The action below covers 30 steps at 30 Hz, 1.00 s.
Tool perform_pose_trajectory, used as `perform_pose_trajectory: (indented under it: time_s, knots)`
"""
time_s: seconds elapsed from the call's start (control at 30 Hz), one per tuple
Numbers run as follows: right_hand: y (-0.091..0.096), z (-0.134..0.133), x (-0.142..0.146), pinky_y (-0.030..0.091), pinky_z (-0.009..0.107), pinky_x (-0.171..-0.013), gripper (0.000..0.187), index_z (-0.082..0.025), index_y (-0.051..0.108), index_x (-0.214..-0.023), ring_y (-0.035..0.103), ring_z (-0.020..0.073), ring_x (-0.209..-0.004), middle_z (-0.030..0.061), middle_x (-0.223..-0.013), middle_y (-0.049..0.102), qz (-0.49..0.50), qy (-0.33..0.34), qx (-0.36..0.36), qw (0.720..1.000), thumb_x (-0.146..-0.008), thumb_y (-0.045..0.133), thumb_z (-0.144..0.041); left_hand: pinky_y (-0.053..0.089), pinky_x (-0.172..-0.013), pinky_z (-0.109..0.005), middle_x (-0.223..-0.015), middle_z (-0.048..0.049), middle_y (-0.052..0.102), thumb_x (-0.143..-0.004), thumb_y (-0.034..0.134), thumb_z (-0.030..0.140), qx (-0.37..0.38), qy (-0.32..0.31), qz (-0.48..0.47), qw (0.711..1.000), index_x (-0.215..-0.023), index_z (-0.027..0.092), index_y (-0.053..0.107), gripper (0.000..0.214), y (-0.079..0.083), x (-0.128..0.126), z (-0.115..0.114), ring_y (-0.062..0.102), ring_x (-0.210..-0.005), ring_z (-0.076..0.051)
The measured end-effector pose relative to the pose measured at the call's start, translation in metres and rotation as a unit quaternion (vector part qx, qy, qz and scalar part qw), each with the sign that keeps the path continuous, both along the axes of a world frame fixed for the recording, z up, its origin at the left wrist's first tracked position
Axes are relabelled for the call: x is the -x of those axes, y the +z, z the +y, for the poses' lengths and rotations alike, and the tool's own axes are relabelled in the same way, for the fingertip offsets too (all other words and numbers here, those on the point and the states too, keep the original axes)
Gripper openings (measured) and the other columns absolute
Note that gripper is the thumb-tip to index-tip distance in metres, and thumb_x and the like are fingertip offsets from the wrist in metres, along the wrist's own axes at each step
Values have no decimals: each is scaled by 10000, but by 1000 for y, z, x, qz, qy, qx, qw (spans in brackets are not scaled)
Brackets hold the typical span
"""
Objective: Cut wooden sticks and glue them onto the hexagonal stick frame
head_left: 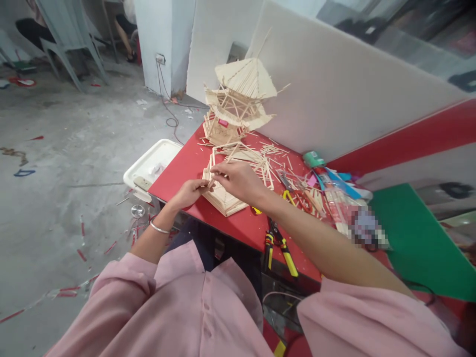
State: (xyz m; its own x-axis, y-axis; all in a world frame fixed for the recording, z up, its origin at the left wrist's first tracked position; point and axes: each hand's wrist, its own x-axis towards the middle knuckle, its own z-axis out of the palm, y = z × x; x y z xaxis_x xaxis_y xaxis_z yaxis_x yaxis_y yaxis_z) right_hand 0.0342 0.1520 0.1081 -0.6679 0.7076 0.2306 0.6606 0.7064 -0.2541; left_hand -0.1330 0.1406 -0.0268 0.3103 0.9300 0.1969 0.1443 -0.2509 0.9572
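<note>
My left hand [190, 193] is at the near left corner of a low, stepped base of thin wooden sticks [225, 202], its thumb and finger pinched on a stick. Over the same base, my right hand [238, 177] has its fingertips pressed together close to the left ones; they seem to hold a thin stick, mostly hidden. Behind my hands an angular frame of sticks [270, 171] rises from the base. Farther back stands a tiered stick model with a pointed roof [249, 79].
Loose sticks [273, 149] are scattered across the red table [178, 168]. Yellow-and-black pliers [280, 243] lie at its front edge. A green can [313, 159] and plastic packs stand right. A white tray-like surface [156, 153] adjoins the left edge; a pale wall board [320, 79] rises behind.
</note>
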Motion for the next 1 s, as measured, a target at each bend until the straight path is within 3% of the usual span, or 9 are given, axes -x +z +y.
perform_pose_trajectory:
  time_s: [0.33,0.5,0.7,0.87,1.0]
  knots:
    - [11,-1,-5,484,311,-823,298,-185,725,-1130,675,197,-881,91,-1001,741,-30,16,14,999,-863,611,-120,487,-695,-263,-779,-43,696,-855,542,420,22,28,15,999,-919,144,711,331,-3,-3,-2,609,-734,-169]
    - [23,-2,-8,484,342,-854,293,-192,706,-1158,651,223,-959,98,-1039,718,-32,8,-31,999,-912,550,-156,464,-643,-255,-723,-35,670,-842,552,487,36,33,19,999,-949,142,713,395,-3,-3,-1,553,-644,-146]
    - [28,-2,-1,476,339,-875,336,-183,681,-1190,637,221,-1009,106,-1103,707,-46,3,-40,998,-937,471,-121,401,-559,-236,-711,-18,650,-842,521,454,48,29,48,997,-975,128,711,400,3,-2,-2,437,-512,-95]
    - [28,-1,-2,475,350,-901,326,-186,671,-1198,634,225,-1038,98,-1096,707,-65,-6,-35,997,-928,498,-129,392,-534,-229,-726,-24,657,-835,519,439,44,33,32,998,-968,135,701,378,5,-3,-3,440,-497,-94]
    - [30,-5,-6,484,375,-894,379,-204,621,-1268,595,238,-1107,117,-1294,617,-68,6,-88,994,-907,539,-124,396,-529,-231,-719,-13,646,-832,525,416,41,28,26,998,-945,144,694,339,4,-4,-3,442,-485,-90]
